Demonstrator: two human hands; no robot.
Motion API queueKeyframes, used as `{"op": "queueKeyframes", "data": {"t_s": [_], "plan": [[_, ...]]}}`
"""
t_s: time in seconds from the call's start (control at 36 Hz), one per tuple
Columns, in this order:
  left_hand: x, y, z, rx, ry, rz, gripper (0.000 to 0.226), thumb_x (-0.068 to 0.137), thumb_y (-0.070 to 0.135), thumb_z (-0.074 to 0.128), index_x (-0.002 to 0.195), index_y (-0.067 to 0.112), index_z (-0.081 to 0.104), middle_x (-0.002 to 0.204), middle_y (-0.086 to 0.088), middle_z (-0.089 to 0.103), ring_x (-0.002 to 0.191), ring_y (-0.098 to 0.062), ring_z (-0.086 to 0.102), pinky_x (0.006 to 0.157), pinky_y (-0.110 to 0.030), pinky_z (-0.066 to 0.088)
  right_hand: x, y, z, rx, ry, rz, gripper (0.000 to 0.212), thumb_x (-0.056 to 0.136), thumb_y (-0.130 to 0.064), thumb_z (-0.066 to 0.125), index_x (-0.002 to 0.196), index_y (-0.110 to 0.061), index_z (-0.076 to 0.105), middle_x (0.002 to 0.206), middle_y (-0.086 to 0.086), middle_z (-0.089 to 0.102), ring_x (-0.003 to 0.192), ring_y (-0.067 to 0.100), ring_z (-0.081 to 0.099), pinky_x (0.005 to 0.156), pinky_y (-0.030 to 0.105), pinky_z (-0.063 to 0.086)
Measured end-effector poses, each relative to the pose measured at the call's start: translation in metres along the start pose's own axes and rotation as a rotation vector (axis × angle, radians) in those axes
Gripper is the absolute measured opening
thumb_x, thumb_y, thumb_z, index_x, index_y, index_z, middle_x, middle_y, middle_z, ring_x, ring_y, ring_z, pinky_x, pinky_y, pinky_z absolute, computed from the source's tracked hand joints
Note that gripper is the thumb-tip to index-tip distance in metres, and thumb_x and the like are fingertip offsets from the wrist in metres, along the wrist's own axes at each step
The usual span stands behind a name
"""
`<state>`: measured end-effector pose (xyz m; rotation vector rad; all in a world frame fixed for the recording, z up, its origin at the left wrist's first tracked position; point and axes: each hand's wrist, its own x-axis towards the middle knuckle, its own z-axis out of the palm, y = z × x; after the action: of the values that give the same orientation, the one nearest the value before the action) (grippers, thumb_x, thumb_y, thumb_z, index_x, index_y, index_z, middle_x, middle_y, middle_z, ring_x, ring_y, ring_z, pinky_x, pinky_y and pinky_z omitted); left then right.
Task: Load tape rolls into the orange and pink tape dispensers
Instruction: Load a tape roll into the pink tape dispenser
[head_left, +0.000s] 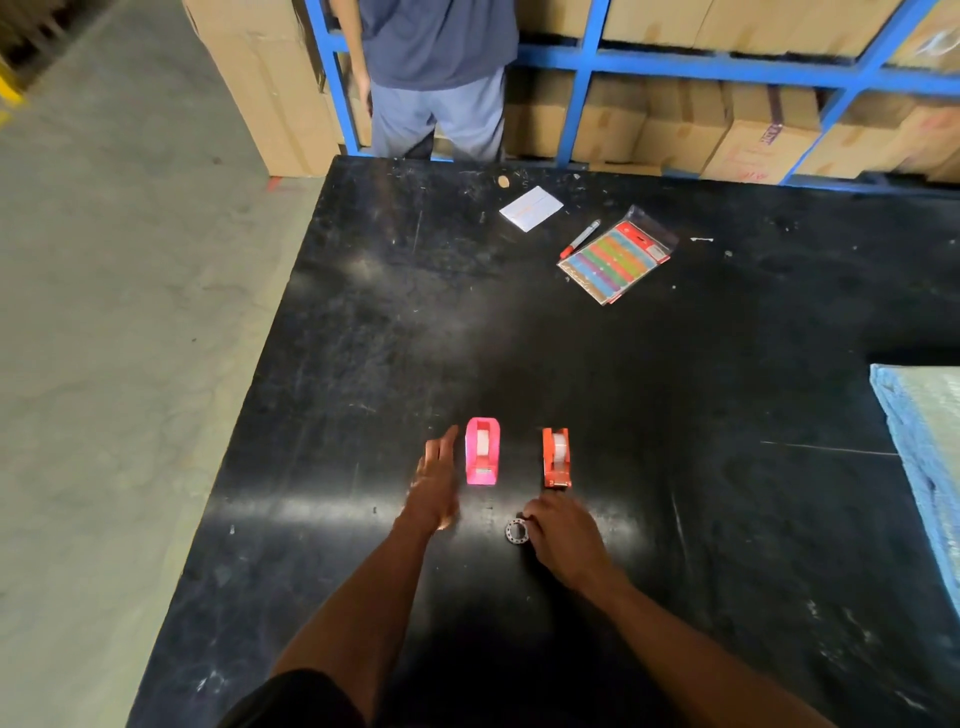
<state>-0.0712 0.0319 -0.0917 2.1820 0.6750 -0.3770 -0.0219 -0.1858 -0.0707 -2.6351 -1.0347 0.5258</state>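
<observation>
A pink tape dispenser and an orange tape dispenser stand side by side on the black table, each with a clear tape roll seated in it. My left hand hovers just left of the pink dispenser, fingers spread, holding nothing. A small loose tape roll lies flat on the table in front of the dispensers. My right hand rests beside it with fingertips touching its right edge; a firm grip does not show.
Farther back lie a white paper pad, a red-capped marker and a packet of coloured strips. A blue padded stack sits at the right edge. Another person stands at the far edge before blue shelving with boxes.
</observation>
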Motion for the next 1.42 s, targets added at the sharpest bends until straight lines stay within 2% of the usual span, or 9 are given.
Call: {"op": "queueKeyframes", "data": {"t_s": [0.08,0.19,0.36,0.47,0.72,0.83,1.0,1.17,1.42], "plan": [[-0.024,-0.009,0.022,0.112,0.161,0.041,0.081,0.079,-0.01,0.057,0.151,0.015,0.029,0.147,-0.012,0.036,0.135,-0.034,0.043,0.109,-0.046,0.045,-0.016,0.019,0.001,-0.011,0.098,0.068,0.005,0.087,-0.025,0.06,0.09,-0.023,0.064,0.094,0.0,0.064,0.088,0.023,0.06,0.074,0.039,0.048],[-0.057,-0.004,0.043,0.117,0.299,0.111,0.032,0.09,0.006,0.05,0.118,0.02,0.051,0.117,-0.006,0.053,0.1,-0.032,0.062,0.086,-0.046,0.054,-0.033,0.034,-0.005,-0.049,0.182,0.145,0.023,0.076,-0.023,0.076,0.09,-0.02,0.059,0.089,0.004,0.06,0.078,0.027,0.06,0.067,0.038,0.049],[-0.081,0.011,0.076,0.224,0.037,0.255,0.063,0.081,0.029,0.053,0.142,0.033,0.038,0.145,0.002,0.039,0.127,-0.02,0.048,0.097,-0.04,0.052,-0.053,0.056,-0.001,0.014,0.009,0.264,0.049,0.081,-0.049,0.069,0.119,-0.023,0.053,0.116,0.003,0.05,0.098,0.024,0.059,0.08,0.037,0.053],[-0.079,0.021,0.088,0.323,-0.064,0.215,0.073,0.083,0.025,0.059,0.148,0.039,0.028,0.16,0.001,0.02,0.139,-0.024,0.035,0.102,-0.043,0.049,-0.061,0.066,0.01,0.105,-0.105,0.259,0.064,0.082,-0.04,0.071,0.136,-0.03,0.04,0.132,0.005,0.036,0.11,0.025,0.057,0.088,0.04,0.055],[-0.071,0.023,0.102,0.306,-0.025,0.236,0.012,0.097,0.02,0.048,0.106,0.027,0.052,0.122,0.0,0.048,0.11,-0.022,0.054,0.089,-0.041,0.052,-0.067,0.068,0.009,0.2,-0.125,0.223,0.031,0.09,-0.016,0.055,0.12,-0.022,0.051,0.125,0.005,0.045,0.097,0.022,0.058,0.085,0.034,0.053],[-0.072,0.018,0.087,0.231,-0.011,0.25,0.02,0.098,0.026,0.05,0.114,0.022,0.06,0.121,-0.002,0.055,0.109,-0.022,0.059,0.091,-0.036,0.05,-0.057,0.063,0.004,0.203,-0.16,0.142,0.028,0.092,-0.024,0.054,0.12,-0.026,0.053,0.121,0.001,0.047,0.098,0.017,0.057,0.084,0.027,0.049],[-0.064,-0.022,0.04,0.202,0.087,0.211,0.048,0.095,0.03,0.058,0.141,0.019,0.052,0.149,-0.011,0.051,0.137,-0.029,0.051,0.113,-0.031,0.038,-0.015,0.023,0.0,0.217,-0.148,-0.014,0.008,0.088,-0.033,0.048,0.095,-0.031,0.046,0.099,-0.001,0.055,0.087,0.02,0.055,0.073,0.031,0.042],[-0.054,-0.035,-0.036,0.227,0.179,0.154,0.049,0.085,0.024,0.069,0.117,0.042,0.035,0.131,-0.006,0.06,0.1,-0.035,0.069,0.083,-0.043,0.056,0.03,-0.035,-0.011,0.199,-0.087,-0.132,0.022,0.089,-0.033,0.052,0.11,-0.024,0.053,0.112,-0.001,0.053,0.093,0.019,0.06,0.076,0.029,0.046],[-0.025,-0.06,-0.094,0.286,0.198,0.145,0.045,0.09,0.025,0.069,0.116,0.04,0.036,0.14,-0.007,0.056,0.108,-0.037,0.068,0.088,-0.042,0.054,0.098,-0.102,-0.01,0.09,-0.02,-0.059,0.034,0.094,-0.02,0.051,0.128,-0.016,0.053,0.124,0.007,0.052,0.104,0.025,0.062,0.074,0.03,0.045]]}}
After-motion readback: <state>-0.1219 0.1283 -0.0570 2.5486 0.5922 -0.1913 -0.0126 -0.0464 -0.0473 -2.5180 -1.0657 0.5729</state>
